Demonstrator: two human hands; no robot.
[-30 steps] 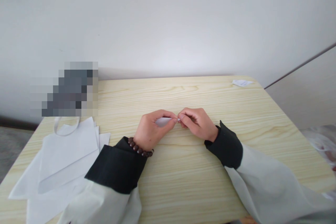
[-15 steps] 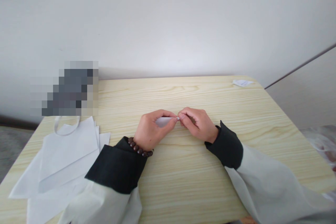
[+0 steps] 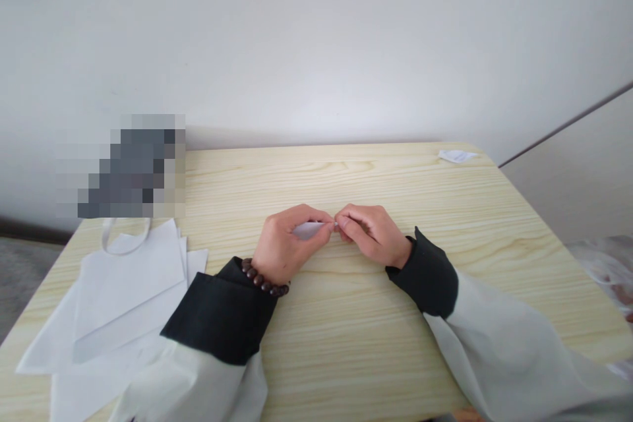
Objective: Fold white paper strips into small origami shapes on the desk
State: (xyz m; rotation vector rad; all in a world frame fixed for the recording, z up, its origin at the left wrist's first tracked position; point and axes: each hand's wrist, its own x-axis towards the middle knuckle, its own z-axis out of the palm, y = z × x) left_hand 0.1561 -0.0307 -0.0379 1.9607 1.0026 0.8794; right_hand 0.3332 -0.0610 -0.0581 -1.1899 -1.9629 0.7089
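Observation:
My left hand [image 3: 284,247] and my right hand [image 3: 373,232] meet at the middle of a light wooden table [image 3: 346,336]. Both pinch a small folded piece of white paper [image 3: 307,229]. The paper lies mostly inside the curl of my left hand, and my right fingertips grip its right tip. A dark bead bracelet [image 3: 262,280] circles my left wrist. Both hands rest low over the tabletop; whether they touch it I cannot tell.
A loose stack of white paper sheets [image 3: 123,297] lies at the table's left, with a white loop [image 3: 124,241] at its far edge. A small white paper scrap [image 3: 457,156] sits at the far right corner. A plain wall stands behind the table.

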